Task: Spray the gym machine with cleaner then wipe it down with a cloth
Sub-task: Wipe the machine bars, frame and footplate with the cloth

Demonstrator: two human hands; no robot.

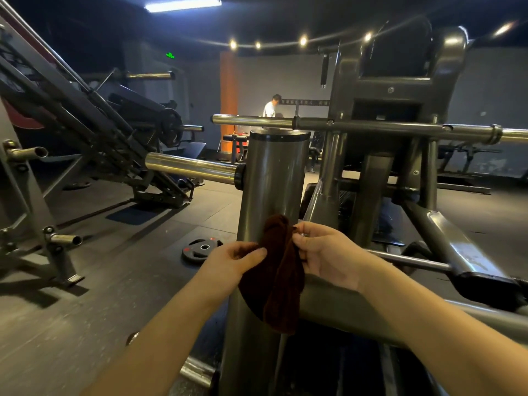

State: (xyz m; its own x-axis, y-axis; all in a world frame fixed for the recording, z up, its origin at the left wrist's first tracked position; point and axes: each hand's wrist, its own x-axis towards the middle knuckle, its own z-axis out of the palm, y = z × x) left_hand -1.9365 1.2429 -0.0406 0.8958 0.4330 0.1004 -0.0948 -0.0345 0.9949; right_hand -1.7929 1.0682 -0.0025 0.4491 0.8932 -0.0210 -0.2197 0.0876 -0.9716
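Gym machine behind cloth; left hand, right hand pinching.

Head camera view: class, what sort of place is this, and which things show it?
Most likely a gym: a plate-loaded machine with a chrome sleeve, a weight plate lying on the floor, and another angled machine to the left.

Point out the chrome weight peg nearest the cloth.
The thick chrome peg jutting left from the upright post behind the cloth; others sit higher or on the left rack.
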